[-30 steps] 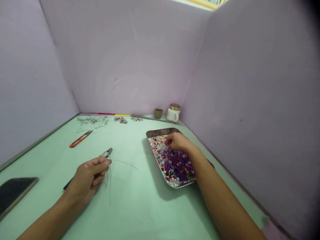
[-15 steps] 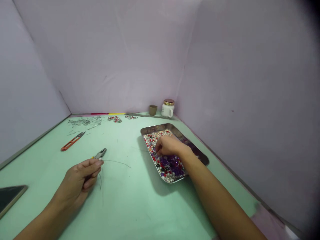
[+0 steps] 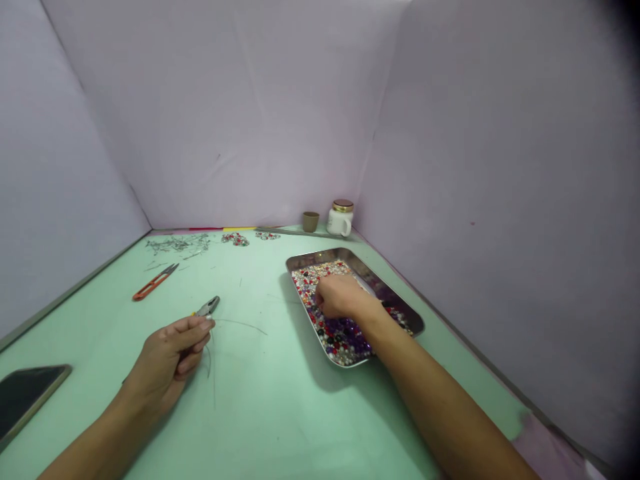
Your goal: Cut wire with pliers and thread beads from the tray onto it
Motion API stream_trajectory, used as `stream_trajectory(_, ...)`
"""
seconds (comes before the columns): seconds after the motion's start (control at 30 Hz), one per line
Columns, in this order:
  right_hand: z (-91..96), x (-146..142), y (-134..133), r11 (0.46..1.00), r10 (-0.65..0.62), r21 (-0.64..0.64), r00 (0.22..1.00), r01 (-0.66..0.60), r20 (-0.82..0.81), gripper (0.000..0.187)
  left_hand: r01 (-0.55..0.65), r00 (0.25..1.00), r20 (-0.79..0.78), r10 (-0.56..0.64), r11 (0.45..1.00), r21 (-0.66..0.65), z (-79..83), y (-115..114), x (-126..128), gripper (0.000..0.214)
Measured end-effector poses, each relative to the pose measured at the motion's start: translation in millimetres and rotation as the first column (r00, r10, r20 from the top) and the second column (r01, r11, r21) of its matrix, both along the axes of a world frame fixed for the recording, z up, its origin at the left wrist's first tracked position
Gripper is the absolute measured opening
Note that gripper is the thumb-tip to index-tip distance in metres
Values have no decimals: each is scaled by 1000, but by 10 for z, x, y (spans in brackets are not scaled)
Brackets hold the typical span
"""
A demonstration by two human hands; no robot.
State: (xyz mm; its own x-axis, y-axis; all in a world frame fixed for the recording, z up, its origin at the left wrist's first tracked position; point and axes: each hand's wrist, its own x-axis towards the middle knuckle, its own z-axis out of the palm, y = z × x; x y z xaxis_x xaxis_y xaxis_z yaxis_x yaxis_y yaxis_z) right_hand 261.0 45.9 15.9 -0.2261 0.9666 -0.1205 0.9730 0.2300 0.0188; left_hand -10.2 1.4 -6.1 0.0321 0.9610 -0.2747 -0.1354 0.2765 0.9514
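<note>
My left hand (image 3: 170,357) is closed in a pinch on a thin wire (image 3: 243,323), whose ends stick out to the right and hang below the fingers. A small white bead shows at the fingertips. Just behind these fingers are pliers (image 3: 209,306), their jaws visible and the handles mostly hidden by the hand. My right hand (image 3: 343,297) is down in a metal tray (image 3: 363,261) among loose beads (image 3: 345,330) in purple, red, white and black. Its fingers are bent together against the beads; whatever is between them is hidden.
Orange-handled thread snips (image 3: 155,283) lie at the left, in front of a heap of wire pieces (image 3: 177,244). Beaded pieces (image 3: 235,239) lie at the back. A small brown cup (image 3: 311,222) and a lidded white mug (image 3: 340,220) stand by the wall. A dark-screened device (image 3: 30,397) is near left.
The whole view has shifted slightly, so things appear a little further right. My right hand has shifted slightly among the beads, fingers more curled. My left hand keeps its pinch on the wire.
</note>
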Motion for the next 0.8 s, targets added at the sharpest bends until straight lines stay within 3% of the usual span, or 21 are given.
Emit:
stream_trajectory(0.37,56,78,-5,996,-57,71,998,55,16,15,-1,1000,7,1,1000,15,13,-4,2,23)
stream_trajectory(0.47,92,154,-4,959,-115,244,985,144,-132,18,-11,1000,18,11,1000,4,41,4,20,24)
stream_trajectory(0.53,120,143,-34,890,-105,388,935,240,-339,17,-26,998,50,26,1000,-9,69,5,38,23)
stream_trajectory(0.6,154,47,-97,834,-39,438,828,335,-560,16,-44,995,86,45,999,-12,100,-1,49,21)
stream_trajectory(0.67,184,-136,-191,846,42,365,634,388,-772,15,-54,993,104,54,999,3,130,-10,39,19)
stream_trajectory(0.73,195,-381,-305,916,69,188,325,353,-943,14,-41,992,120,37,999,29,157,-14,1,17)
stream_trajectory(0.8,177,-645,-427,974,22,22,5,224,-1000,14,-41,990,135,30,996,77,180,-16,-58,18)
